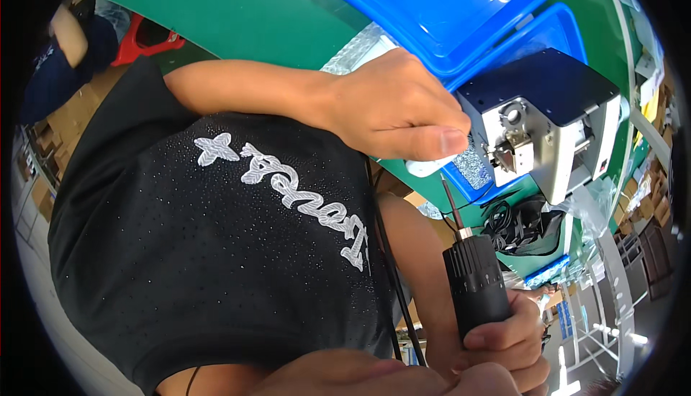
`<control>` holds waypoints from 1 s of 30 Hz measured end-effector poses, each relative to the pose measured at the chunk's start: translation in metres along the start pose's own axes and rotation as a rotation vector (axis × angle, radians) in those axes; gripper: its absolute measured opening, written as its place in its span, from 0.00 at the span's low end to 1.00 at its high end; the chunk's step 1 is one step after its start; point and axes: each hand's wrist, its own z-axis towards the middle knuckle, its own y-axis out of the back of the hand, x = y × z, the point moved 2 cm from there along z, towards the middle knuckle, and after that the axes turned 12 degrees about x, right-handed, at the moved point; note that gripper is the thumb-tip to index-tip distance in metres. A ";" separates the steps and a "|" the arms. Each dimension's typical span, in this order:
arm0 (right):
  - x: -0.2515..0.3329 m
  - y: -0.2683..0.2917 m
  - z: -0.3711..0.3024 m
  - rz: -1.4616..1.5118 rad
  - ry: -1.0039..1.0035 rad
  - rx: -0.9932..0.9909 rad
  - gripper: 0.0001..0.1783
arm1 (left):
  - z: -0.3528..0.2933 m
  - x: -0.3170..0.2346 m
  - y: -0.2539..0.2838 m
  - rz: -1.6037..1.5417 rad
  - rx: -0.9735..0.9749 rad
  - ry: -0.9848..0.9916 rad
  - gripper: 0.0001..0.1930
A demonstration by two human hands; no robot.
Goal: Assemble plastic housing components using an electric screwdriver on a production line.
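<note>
My left hand (403, 111) is closed, back of the hand up, thumb pressed along its lower side. A white rounded part (430, 167) pokes out beneath the thumb; most of it is hidden by the hand. In my right hand (507, 349) I grip a black electric screwdriver (475, 281) by its body. Its long thin bit points up toward the white part, with the tip close under my left thumb; whether they touch I cannot tell. Just right of my left hand stands a screw feeder (540, 101) with a dark top and pale sides.
Blue plastic bins (450, 18) stand on the green table (237, 18). Small shiny pieces (471, 169) lie beside the feeder. Black cables (515, 219) are bundled beyond the screwdriver. A red stool (140, 43) and another person (65, 65) are at the far left.
</note>
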 end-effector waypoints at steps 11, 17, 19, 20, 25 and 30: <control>0.004 -0.004 0.001 -0.440 -0.314 -0.090 0.18 | 0.005 -0.001 -0.009 0.061 -0.041 -0.046 0.13; -0.023 0.007 -0.007 0.014 0.050 0.046 0.15 | 0.006 0.002 -0.010 0.081 -0.031 -0.049 0.14; -0.013 0.005 -0.011 -0.123 -0.082 -0.001 0.18 | 0.005 0.001 -0.011 0.081 -0.046 -0.052 0.15; -0.013 0.006 -0.012 -0.127 -0.077 0.000 0.18 | 0.005 0.002 -0.010 0.077 -0.054 -0.054 0.15; -0.008 0.026 -0.022 -0.236 0.305 -0.173 0.19 | 0.003 -0.002 -0.005 0.065 -0.017 -0.063 0.17; -0.057 0.105 -0.007 -0.521 0.049 -0.295 0.50 | 0.004 0.003 -0.010 0.021 -0.015 -0.057 0.17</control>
